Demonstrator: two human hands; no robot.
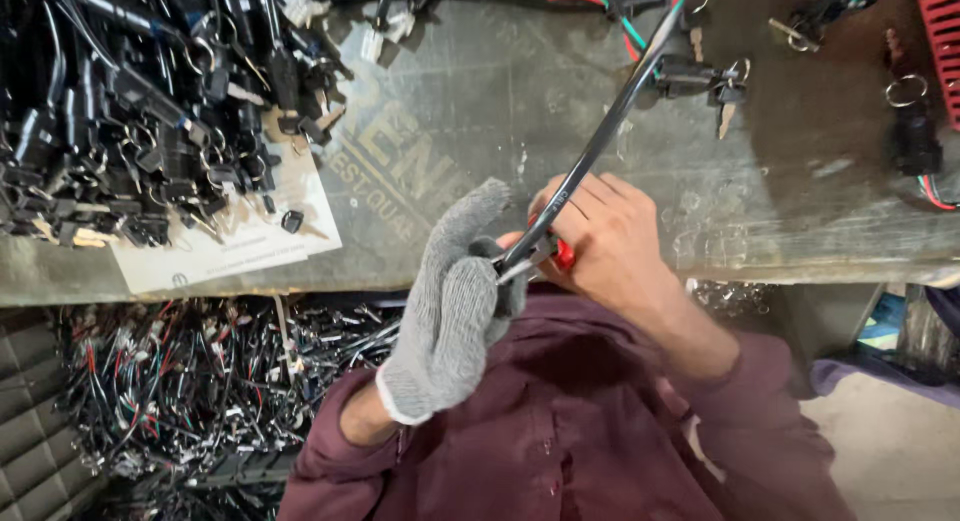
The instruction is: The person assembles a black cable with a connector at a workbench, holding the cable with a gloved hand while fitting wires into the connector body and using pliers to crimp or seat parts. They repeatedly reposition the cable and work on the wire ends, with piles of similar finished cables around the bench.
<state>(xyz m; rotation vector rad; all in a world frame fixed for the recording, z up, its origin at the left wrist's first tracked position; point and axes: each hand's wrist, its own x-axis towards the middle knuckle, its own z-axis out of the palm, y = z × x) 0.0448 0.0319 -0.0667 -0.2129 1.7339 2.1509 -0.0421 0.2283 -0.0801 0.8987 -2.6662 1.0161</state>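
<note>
A: What is in the hands?

B: A black sheathed cable (610, 121), glossy and thin. It runs from the hands up toward one o'clock, across the grey workbench (560, 181), and ends in coloured wires near the top edge. Its lower end is held just off the bench's near edge, at chest height.

A: And the fingers?

B: The left hand (455, 316), in a grey knit glove, has its thumb and fingers curled together around the cable's lower end. The bare right hand (600, 236) is closed around a small tool with red handles (563, 253), its metal tip (520, 268) pointing toward eight o'clock into the gloved grip. Whether the tip bites the cable I cannot tell.

A: What lies around?

B: At ten o'clock, a heap of black connectors with key rings (150, 101) on a white sheet (230, 246). At two o'clock, a connector with keys (700, 79). At eight o'clock, below the bench, a tangle of wire harnesses (190, 381).
</note>
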